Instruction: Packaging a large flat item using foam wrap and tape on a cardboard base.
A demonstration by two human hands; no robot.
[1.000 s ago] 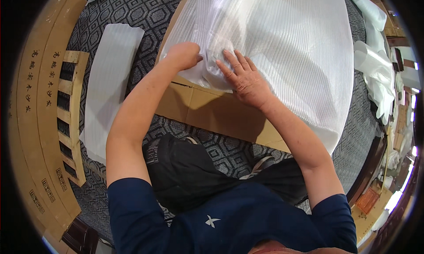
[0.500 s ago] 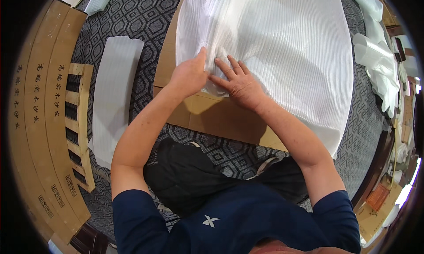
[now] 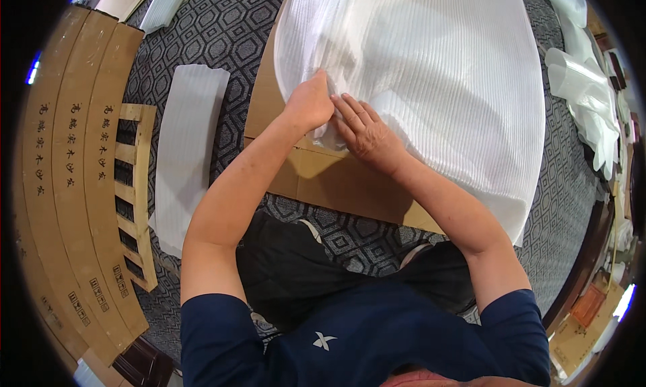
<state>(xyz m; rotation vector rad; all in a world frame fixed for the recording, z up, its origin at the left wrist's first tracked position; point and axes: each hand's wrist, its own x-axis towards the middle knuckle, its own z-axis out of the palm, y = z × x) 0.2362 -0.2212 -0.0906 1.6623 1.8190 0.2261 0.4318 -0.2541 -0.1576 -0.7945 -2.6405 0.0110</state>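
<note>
A large white ribbed foam sheet [image 3: 464, 84] covers a bulky thing in front of me, and what lies under it is hidden. My left hand [image 3: 311, 106] is closed on a gathered fold near the sheet's left front edge; its fingertips are partly hidden in the foam. Right beside it, my right hand [image 3: 371, 137] rests on the crumpled foam with fingers stretched out and fairly close together. Beneath the wrapped thing lies a flat brown cardboard sheet [image 3: 330, 178], showing along the front and left.
On the left stand long cardboard boxes [image 3: 74, 165] and a wooden slatted frame [image 3: 143, 185]. A white foam strip [image 3: 185, 145] lies on the patterned carpet [image 3: 229, 34]. Clear plastic wrap [image 3: 582, 84] is heaped at the right.
My left index finger, stretched out before, is now bent in against the foam. The right hand's fingers have drawn closer together. The whole view has shifted slightly.
</note>
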